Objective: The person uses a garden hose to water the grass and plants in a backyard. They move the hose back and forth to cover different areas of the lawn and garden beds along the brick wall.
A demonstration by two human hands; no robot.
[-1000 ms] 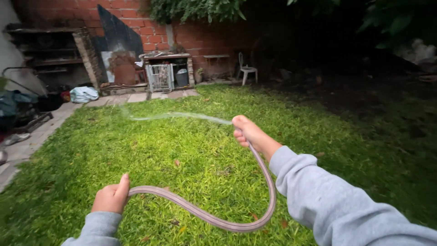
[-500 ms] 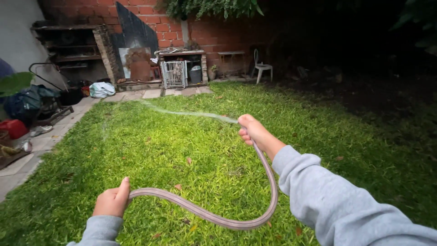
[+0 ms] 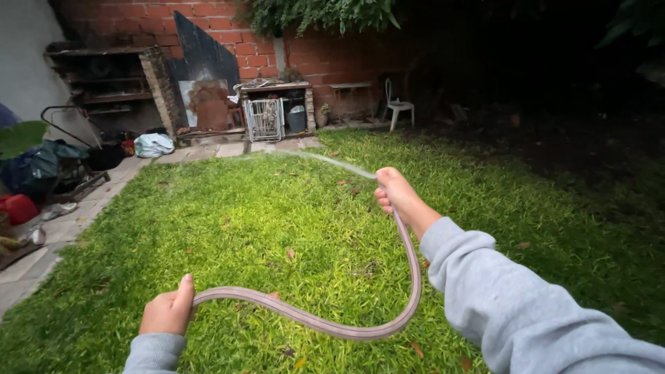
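Right hand is clenched around the end of the striped pinkish-grey rubber hose, a thin, blurry jet arcing over the green lawn. Left hand grips the hose lower down, thumb up; it loops between them.

Pinkish striped hose, curved loop above grass, spraying water

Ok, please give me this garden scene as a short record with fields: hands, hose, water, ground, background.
left hand: grips the hose further back
right hand: grips the hose end, held out forward
hose: sags in a loop between both hands
water: thin stream spraying left
ground: lawn, scattered leaves
background: brick wall, white chair, wire crate
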